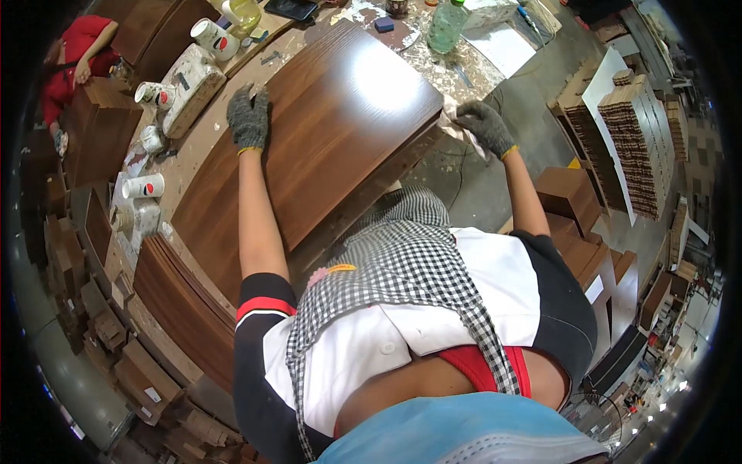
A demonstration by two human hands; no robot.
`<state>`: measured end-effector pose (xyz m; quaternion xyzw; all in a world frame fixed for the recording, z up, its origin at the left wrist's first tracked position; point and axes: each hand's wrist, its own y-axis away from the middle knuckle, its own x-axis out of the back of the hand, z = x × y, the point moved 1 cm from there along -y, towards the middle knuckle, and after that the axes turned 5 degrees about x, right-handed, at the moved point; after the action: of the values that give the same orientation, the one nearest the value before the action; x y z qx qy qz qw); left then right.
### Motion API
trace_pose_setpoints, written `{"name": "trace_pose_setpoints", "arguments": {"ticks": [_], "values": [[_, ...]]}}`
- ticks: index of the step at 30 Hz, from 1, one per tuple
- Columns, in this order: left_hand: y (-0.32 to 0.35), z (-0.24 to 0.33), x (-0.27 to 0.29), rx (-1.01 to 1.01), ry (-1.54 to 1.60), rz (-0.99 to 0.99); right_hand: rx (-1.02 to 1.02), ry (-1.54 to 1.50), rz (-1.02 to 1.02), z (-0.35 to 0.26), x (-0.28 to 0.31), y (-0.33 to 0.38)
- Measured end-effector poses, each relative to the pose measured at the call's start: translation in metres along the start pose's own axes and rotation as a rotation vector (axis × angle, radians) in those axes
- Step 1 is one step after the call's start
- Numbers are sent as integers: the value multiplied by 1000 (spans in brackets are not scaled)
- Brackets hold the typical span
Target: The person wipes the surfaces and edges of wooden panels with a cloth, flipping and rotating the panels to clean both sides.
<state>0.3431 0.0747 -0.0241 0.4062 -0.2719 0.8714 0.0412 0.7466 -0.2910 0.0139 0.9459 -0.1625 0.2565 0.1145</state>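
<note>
A long dark brown wood-grain board [340,139] lies slantwise across the worktable in front of me, its glossy top catching a bright light patch. My left hand [249,120], in a grey knit glove, rests at the board's far-left edge with its fingers stretched out and a gap beside the thumb. At the right end of the board, my right hand [487,127], gloved alike, is closed on a whitish cloth [456,124] that touches the board's corner. Part of the cloth hangs below the fingers.
Paper cups [215,39], a green plastic bottle [450,27], a phone [291,8] and a small blue block [384,25] stand around the paint-spotted table. More brown boards [185,301] are stacked at left. A person in red [81,46] works at far left. Stacked panels [630,139] stand at right.
</note>
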Motion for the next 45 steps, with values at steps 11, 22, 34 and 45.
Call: {"name": "trace_pose_setpoints", "arguments": {"ticks": [11,22,34,45], "values": [[50,-62,68,154,-451,-294,772,707,46,-150,-203,24],[104,-88,119,199,-254,-60,127,380,520,6,-17,-66],[245,-144,254,1025,290,-149,939,1016,-266,-98,-195,20],[229,-137,255,803,-150,-331,1727,748,-301,-251,-494,133]]}}
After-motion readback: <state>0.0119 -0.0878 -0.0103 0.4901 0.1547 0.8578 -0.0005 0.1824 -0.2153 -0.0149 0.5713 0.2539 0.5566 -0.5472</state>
